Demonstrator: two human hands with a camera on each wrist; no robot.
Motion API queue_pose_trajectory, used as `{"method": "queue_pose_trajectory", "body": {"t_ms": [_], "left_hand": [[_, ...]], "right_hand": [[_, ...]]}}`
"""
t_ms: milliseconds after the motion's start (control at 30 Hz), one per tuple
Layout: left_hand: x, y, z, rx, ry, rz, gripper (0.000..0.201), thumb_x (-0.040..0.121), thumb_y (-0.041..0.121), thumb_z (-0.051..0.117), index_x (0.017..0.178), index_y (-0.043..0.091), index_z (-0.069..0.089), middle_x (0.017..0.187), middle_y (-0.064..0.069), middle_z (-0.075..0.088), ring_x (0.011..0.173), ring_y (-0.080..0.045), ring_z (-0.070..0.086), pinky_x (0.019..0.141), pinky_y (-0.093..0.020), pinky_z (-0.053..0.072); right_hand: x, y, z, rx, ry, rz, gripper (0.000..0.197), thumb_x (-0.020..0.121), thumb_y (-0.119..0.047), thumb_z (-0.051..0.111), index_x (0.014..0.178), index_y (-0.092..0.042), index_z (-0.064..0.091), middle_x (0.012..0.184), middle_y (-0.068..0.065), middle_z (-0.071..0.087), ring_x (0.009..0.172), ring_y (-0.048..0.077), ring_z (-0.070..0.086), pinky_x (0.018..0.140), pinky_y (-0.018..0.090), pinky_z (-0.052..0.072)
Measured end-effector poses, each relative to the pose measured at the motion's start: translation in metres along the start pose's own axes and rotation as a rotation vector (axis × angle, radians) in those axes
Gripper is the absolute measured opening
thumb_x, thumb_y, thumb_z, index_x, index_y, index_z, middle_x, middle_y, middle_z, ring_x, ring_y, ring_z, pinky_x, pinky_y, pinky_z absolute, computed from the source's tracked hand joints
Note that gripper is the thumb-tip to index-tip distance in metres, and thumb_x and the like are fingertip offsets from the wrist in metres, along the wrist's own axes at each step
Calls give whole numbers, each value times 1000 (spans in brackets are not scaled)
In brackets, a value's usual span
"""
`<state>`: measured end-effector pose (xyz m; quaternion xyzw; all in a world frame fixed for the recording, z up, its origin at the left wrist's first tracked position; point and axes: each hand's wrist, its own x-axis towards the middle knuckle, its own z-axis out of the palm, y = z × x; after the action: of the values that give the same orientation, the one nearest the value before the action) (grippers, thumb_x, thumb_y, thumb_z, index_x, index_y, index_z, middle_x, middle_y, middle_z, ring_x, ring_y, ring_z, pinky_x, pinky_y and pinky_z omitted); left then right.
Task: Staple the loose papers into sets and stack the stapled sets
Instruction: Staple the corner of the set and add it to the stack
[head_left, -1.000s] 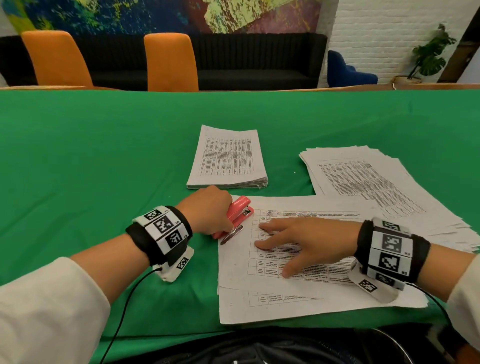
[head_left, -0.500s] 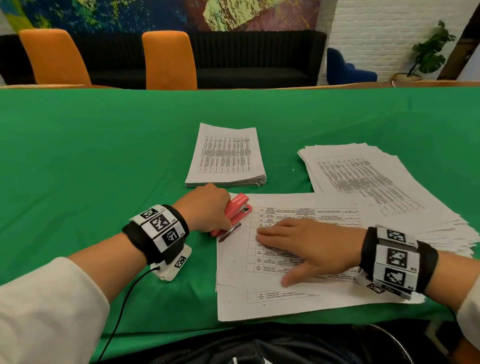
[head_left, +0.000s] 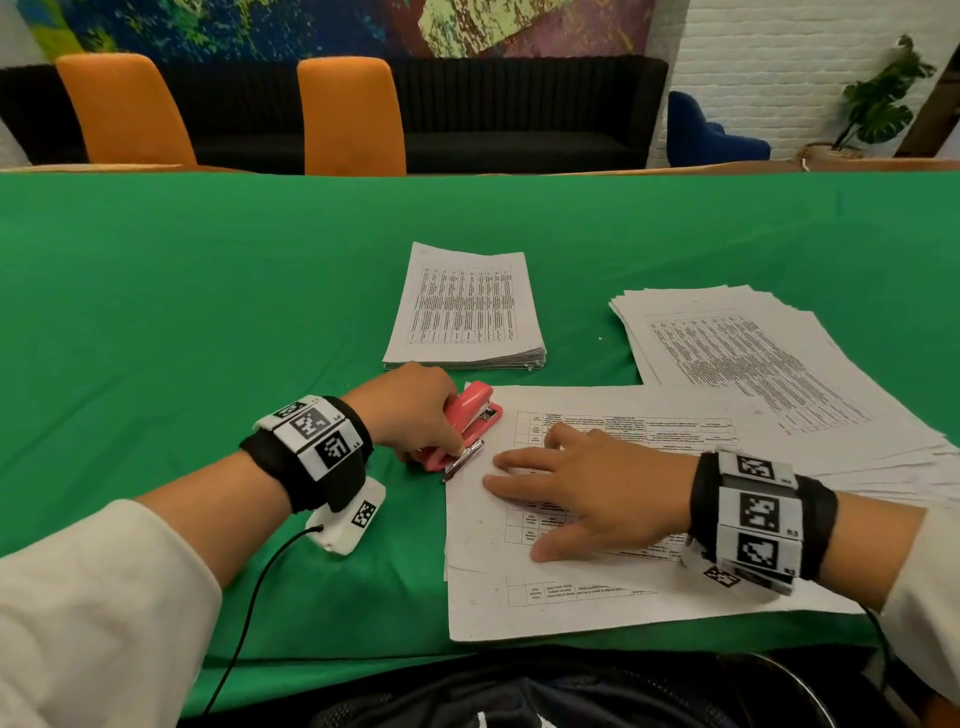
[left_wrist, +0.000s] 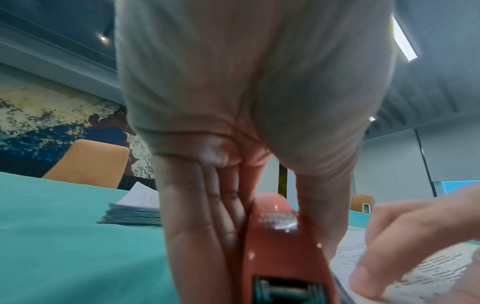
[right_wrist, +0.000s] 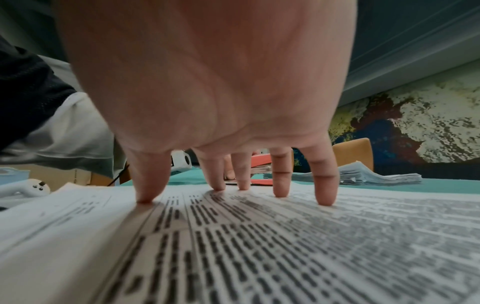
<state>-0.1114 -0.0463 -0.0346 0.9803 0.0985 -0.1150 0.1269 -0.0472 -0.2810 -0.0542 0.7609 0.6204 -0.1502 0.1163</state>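
Your left hand (head_left: 410, 410) gripped the pink stapler (head_left: 470, 423), fingers curled round it at the upper left corner of the loose set (head_left: 597, 597). Your right hand (head_left: 587, 493), just right of the stapler, pressed the set flat with fingers spread. The stapler's long axis ran diagonally across that corner. Beyond the stapler lay the neat stack (head_left: 467, 317); the fanned pile (head_left: 769, 364) lay well right, neither obstructing.

An office lounge or meeting room: a long table under green cloth (head_left: 208, 291), two orange chairs (head_left: 353, 114) at twelve o'clock, a black sofa (head_left: 519, 109) under a painted mural (head_left: 311, 26), a white brick wall (head_left: 779, 67) and potted plant (head_left: 878, 104) at two o'clock.
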Motion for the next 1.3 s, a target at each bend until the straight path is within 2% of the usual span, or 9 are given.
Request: {"method": "queue_pose_trajectory", "body": {"t_ms": [200, 333, 400, 567, 633, 733, 933, 1133, 1300], "left_hand": [[1, 4, 5, 153, 45, 6, 30, 81, 41, 78, 90, 17, 63, 77, -1, 68, 58, -16, 67, 52, -29, 55], [2, -1, 5, 189, 34, 16, 29, 81, 43, 74, 84, 19, 59, 75, 0, 65, 63, -20, 67, 48, -27, 44], [2, -2, 4, 237, 45, 35, 27, 83, 44, 71, 87, 20, 59, 76, 1, 64, 67, -20, 64, 51, -28, 41], [4, 8, 1, 214, 112, 173, 23, 87, 42, 70, 93, 24, 56, 79, 8, 59, 69, -9, 54, 54, -27, 35], [6, 19, 3, 237, 134, 266, 22, 90, 42, 69, 94, 29, 52, 77, 11, 54, 68, -7, 50, 54, -26, 32], [11, 36, 8, 306, 162, 360, 21, 90, 40, 68, 97, 29, 51, 74, 12, 49, 66, -8, 47, 53, -26, 29], [19, 52, 11, 409, 155, 432, 26, 93, 43, 64, 108, 23, 59, 73, 10, 44, 67, -12, 43, 54, -28, 28], [15, 53, 2, 494, 36, 580, 24, 90, 39, 67, 110, 27, 59, 80, 8, 54, 69, -13, 44, 63, -31, 39], [20, 48, 1, 446, 24, 435, 23, 90, 41, 68, 104, 25, 59, 75, 9, 52, 66, -9, 47, 56, -27, 34]], "right_hand": [[12, -3, -5, 11, -3, 13, 85, 93, -78, 46, 163, -42, 14, 165, -8, 20, 131, 27, 35, 106, 46, 43], [7, 8, -9, 179, -16, 2, 76, 93, -70, 57, 160, -45, 29, 167, -9, 23, 143, 21, 29, 118, 45, 34], [2, 20, -6, 315, 24, 97, 80, 88, -64, 70, 156, -43, 34, 170, -7, 17, 152, 20, 19, 125, 47, 24], [-1, 48, 4, 385, -43, 449, 142, 63, -81, 78, 166, -24, -1, 174, -1, -10, 161, 21, -5, 129, 56, 0], [1, 55, 9, 423, -71, 453, 149, 61, -82, 77, 165, -21, -11, 174, -2, -15, 160, 20, -9, 129, 56, -5], [3, 60, 15, 526, -10, 445, 155, 55, -82, 83, 164, -26, -12, 175, -5, -4, 160, 19, 1, 128, 56, -5], [-19, 60, 13, 727, 13, 455, 139, 75, -43, 90, 162, -32, -18, 173, -9, 6, 159, 24, -2, 126, 44, -7], [-13, 75, 27, 725, 3, 374, 148, 58, -69, 91, 161, -44, -13, 173, -17, -7, 160, 26, -8, 126, 51, -16], [-17, 69, 20, 700, 8, 362, 134, 72, -53, 88, 164, -34, -7, 173, -14, -11, 159, 17, -9, 121, 37, -16]]}}
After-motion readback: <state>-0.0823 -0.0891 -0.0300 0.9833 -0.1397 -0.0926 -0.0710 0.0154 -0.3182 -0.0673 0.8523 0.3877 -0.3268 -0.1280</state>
